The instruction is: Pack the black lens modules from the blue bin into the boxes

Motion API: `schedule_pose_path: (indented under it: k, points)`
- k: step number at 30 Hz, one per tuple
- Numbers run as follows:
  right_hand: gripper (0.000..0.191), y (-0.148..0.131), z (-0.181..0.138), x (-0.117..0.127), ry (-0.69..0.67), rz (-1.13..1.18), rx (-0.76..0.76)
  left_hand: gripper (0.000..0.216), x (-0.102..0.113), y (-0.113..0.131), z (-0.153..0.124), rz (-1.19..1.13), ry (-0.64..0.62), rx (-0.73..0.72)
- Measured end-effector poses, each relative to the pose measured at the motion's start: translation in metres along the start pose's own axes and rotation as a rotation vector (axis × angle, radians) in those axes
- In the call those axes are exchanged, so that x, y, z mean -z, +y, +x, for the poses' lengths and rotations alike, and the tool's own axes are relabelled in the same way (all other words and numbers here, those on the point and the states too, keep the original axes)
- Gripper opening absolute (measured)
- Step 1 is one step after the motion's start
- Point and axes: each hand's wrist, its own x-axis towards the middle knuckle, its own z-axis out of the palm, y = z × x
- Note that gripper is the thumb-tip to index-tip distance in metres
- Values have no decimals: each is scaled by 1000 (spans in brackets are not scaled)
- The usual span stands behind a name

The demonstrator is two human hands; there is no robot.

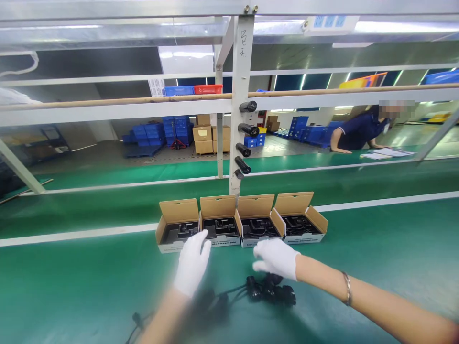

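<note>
Several open cardboard boxes stand side by side with their lids raised: a leftmost box (178, 210), a second box (218, 206), a third box (256, 205) and a rightmost box (294, 202). Black trays with black parts fill them. My left hand (192, 263), in a white glove, is at the front of the two left boxes, fingers apart, with nothing visible in it. My right hand (275, 258), also gloved, hovers in front of the third box, thumb apart from loosely bent fingers. Below it lie black corded parts (270, 290) on the green table.
Another black corded piece (136, 319) lies at the lower left, partly behind my left forearm. A white post (241, 71) with black cylinders (243, 165) rises behind the boxes. Across the green bench, a person (362, 129) leans over papers (387, 153).
</note>
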Motion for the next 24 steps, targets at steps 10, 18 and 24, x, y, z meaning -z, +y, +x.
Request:
schedule_pose_path:
  k: [10,18,24]
  points:
    - [34,-52,-16,15,-33,165,122,38,-22,27,-34,-347,-366,92]
    - [45,-71,-32,93,366,565,189,50,-6,79,-20,-891,-360,62]
    - [37,-78,-47,91,472,525,187,26,-4,98,-38,-1622,-433,198]
